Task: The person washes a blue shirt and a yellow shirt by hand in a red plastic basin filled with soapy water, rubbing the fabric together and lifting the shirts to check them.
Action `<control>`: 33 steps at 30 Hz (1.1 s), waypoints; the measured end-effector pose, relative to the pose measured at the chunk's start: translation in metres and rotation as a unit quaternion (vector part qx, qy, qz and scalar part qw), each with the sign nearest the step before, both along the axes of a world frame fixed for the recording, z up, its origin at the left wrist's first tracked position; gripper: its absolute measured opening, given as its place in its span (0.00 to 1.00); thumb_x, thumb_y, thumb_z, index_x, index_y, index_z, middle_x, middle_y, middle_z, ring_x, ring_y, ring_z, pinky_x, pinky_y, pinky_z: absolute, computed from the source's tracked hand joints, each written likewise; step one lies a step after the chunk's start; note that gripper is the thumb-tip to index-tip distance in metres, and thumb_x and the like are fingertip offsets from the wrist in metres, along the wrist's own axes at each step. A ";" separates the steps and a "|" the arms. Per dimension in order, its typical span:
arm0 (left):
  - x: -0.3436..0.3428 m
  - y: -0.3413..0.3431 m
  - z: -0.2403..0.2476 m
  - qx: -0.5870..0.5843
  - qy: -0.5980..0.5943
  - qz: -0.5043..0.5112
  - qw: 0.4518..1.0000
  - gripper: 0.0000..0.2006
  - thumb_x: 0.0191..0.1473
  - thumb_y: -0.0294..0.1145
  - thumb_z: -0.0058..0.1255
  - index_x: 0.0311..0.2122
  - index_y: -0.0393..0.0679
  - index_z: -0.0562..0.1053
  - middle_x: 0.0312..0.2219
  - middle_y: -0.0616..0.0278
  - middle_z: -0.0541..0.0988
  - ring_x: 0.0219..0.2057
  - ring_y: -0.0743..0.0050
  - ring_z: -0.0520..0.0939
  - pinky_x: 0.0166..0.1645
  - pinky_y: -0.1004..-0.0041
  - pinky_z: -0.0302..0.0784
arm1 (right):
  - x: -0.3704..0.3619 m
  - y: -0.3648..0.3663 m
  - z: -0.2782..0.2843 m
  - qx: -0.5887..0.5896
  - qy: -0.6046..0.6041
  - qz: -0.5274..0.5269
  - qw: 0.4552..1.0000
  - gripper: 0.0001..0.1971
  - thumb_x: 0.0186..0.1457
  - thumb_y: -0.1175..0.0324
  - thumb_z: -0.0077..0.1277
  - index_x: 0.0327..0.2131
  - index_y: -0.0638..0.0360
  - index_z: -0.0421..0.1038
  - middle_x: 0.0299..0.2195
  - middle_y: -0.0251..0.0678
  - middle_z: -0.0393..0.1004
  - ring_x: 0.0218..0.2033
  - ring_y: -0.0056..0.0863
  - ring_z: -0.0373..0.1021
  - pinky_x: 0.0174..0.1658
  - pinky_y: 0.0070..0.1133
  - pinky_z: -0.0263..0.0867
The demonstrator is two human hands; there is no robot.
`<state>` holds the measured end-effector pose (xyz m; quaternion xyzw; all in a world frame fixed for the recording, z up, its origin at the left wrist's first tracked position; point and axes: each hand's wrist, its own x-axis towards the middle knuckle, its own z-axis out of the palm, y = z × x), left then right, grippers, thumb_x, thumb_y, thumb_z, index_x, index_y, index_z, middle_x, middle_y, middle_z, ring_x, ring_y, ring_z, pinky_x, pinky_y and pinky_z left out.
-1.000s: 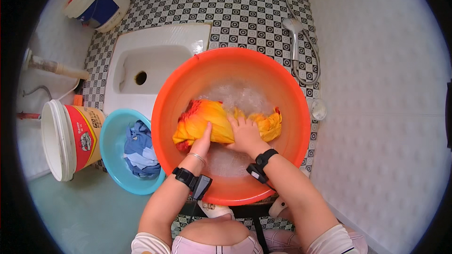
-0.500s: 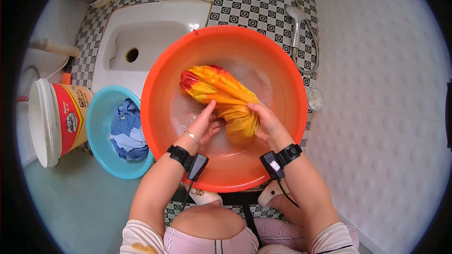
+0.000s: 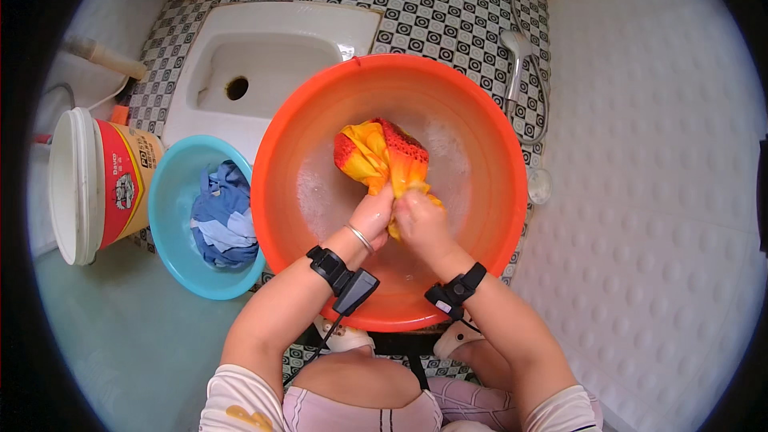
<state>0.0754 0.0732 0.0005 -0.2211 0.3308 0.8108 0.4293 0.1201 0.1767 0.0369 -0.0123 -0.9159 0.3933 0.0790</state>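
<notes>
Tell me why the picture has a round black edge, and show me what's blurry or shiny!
In the head view, the fisheye lens gives that dark, curved border; also in the head view, the right hand looks a little smeared where it grips the yellow-and-red cloth; and, in that same head view, a bright glint shows on the squat toilet.

And there's room on either side of the bunched yellow-and-red cloth [image 3: 376, 152], which blocks the way ahead of the close-set left hand [image 3: 373, 214] and right hand [image 3: 422, 222], all the way out to the orange basin [image 3: 496, 200] wall! Nearer in, the forearms hem both flanks, leaving a gap between them; outside, the blue basin [image 3: 170, 212] crowds the left, a small round container [image 3: 540, 186] the right rim.
</notes>
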 end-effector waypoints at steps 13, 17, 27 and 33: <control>-0.020 -0.082 -0.006 -0.387 0.283 -0.207 0.853 0.28 0.48 0.51 0.57 0.46 0.38 0.72 0.40 0.50 0.79 0.41 0.60 0.80 0.47 0.69 0.73 | -0.017 0.067 -0.041 -0.028 -0.362 -0.085 0.928 0.33 0.51 0.55 0.54 0.53 0.69 0.58 0.45 0.54 0.70 0.47 0.44 0.68 0.48 0.29 0.65; -0.032 -0.051 -0.012 -0.227 -0.005 0.068 0.971 0.32 0.53 0.44 0.55 0.58 0.42 0.58 0.49 0.54 0.72 0.50 0.62 0.74 0.51 0.63 0.72 | -0.048 0.035 -0.042 -0.409 -0.388 -0.144 0.813 0.29 0.54 0.54 0.51 0.53 0.65 0.61 0.49 0.50 0.68 0.49 0.36 0.67 0.50 0.25 0.63; -0.051 -0.093 0.016 -0.226 0.236 0.018 0.945 0.24 0.49 0.23 0.54 0.52 0.41 0.62 0.44 0.59 0.73 0.46 0.69 0.75 0.49 0.70 0.72 | -0.064 0.047 0.058 -0.013 0.067 0.013 0.998 0.12 0.35 0.81 0.51 0.29 0.64 0.65 0.38 0.46 0.66 0.41 0.46 0.66 0.45 0.31 0.65; -0.064 -0.095 0.024 -0.472 0.552 -0.278 0.629 0.19 0.44 0.36 0.55 0.42 0.41 0.68 0.35 0.45 0.73 0.38 0.47 0.76 0.46 0.61 0.72 | -0.038 0.091 0.035 0.129 -0.006 0.080 0.988 0.15 0.34 0.76 0.59 0.27 0.69 0.64 0.40 0.49 0.65 0.42 0.48 0.65 0.46 0.32 0.64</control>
